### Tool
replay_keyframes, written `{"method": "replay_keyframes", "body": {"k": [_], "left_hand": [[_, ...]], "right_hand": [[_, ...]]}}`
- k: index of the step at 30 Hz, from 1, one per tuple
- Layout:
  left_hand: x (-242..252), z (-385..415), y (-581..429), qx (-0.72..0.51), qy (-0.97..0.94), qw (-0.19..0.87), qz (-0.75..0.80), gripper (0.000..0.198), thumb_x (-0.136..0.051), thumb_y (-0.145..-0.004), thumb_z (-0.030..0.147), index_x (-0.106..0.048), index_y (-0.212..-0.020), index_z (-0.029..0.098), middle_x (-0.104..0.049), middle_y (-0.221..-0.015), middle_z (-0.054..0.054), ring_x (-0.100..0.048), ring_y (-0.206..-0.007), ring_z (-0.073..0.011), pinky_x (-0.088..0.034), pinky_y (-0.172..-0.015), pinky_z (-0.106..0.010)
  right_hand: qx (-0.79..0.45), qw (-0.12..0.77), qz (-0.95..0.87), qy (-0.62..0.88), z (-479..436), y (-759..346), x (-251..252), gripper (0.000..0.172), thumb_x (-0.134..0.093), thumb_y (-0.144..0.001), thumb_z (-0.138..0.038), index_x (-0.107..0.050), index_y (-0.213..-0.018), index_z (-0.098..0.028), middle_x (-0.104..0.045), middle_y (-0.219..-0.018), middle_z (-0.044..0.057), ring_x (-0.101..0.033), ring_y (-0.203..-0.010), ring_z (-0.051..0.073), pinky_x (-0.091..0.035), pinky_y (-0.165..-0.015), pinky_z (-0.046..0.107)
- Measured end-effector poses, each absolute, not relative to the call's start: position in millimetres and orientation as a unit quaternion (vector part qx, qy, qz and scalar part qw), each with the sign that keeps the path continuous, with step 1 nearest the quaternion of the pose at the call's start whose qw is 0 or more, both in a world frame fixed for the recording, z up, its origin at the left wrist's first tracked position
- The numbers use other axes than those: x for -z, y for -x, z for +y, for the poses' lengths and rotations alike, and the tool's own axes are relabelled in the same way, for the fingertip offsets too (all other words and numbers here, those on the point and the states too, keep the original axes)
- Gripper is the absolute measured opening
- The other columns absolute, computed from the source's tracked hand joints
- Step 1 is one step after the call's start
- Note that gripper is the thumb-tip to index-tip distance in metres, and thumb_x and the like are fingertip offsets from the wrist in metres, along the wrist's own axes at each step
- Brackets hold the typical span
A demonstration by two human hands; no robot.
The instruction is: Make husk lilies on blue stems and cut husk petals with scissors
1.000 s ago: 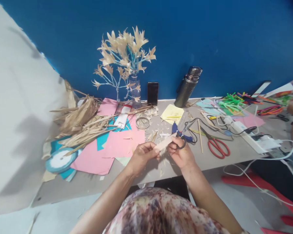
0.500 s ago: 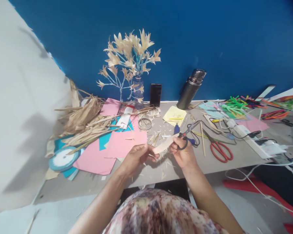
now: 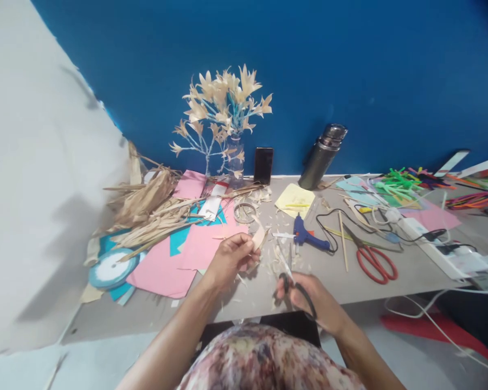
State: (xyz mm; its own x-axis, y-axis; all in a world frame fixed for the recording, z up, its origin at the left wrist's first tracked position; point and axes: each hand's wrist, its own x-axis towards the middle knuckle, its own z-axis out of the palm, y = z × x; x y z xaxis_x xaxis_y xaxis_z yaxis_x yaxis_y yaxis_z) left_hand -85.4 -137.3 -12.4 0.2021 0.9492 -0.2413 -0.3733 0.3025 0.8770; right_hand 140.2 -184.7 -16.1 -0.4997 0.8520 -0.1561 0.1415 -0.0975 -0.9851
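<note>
Between the thumb and fingers of my left hand [image 3: 238, 253] is a pale strip of dried husk [image 3: 261, 233], its free end pointing up. My right hand [image 3: 309, 298] has its fingers in the black handles of a pair of scissors [image 3: 287, 265], whose blades stand apart and point away from me. The scissors and the strip do not touch. Small pale scraps [image 3: 274, 260] litter the table around both hands. A blue glue gun [image 3: 305, 235] lies beyond my right hand, and a roll of tape [image 3: 244, 213] lies beyond my left.
Pink paper [image 3: 162, 268], a ribbon spool [image 3: 114, 269] and dried husks [image 3: 146, 200] cover the left side. Husk flowers [image 3: 228, 103] stand in a bottle near a phone [image 3: 263, 166] and a flask [image 3: 323, 157]. Red-handled scissors [image 3: 376, 264] and a power strip [image 3: 431, 246] lie right.
My right hand has let go of the strip and come down toward me, and its scissors now point forward with blades apart. The strip stays in my left hand, its end turned upward.
</note>
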Motion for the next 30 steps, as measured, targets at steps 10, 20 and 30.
{"method": "replay_keyframes", "body": {"k": [10,20,30], "left_hand": [[3,-143,87,-0.393,-0.386,0.744,0.377,0.022,-0.076,-0.075,0.031,-0.062,-0.074,0.014,-0.065,-0.062,-0.003,-0.060,-0.053,-0.0109,-0.045,-0.051,-0.020],[3,-148,96,-0.404,-0.378,0.751,0.359,0.037,-0.072,-0.078,0.048,-0.064,-0.075,0.012,-0.060,-0.060,-0.002,-0.061,-0.054,-0.0125,-0.046,-0.050,-0.021],[8,-149,100,-0.394,-0.397,0.740,0.375,0.020,-0.078,-0.073,0.026,-0.062,-0.074,0.014,-0.062,-0.061,0.000,-0.056,-0.052,-0.0092,-0.044,-0.052,-0.020]], "right_hand": [[-0.682,0.288,-0.569,0.357,-187,-133,33,0.061,-0.064,-0.081,-0.073,-0.064,-0.083,-0.012,-0.062,-0.069,0.005,-0.051,-0.058,0.014,-0.037,-0.053,0.022],[-0.663,0.280,-0.567,0.401,-187,-129,36,0.045,-0.073,-0.079,-0.056,-0.063,-0.067,-0.013,-0.062,-0.060,0.003,-0.052,-0.053,0.014,-0.037,-0.050,0.021],[-0.660,0.275,-0.591,0.373,-188,-127,29,0.048,-0.068,-0.081,-0.060,-0.063,-0.071,-0.014,-0.062,-0.062,0.003,-0.052,-0.054,0.014,-0.038,-0.051,0.022]]}}
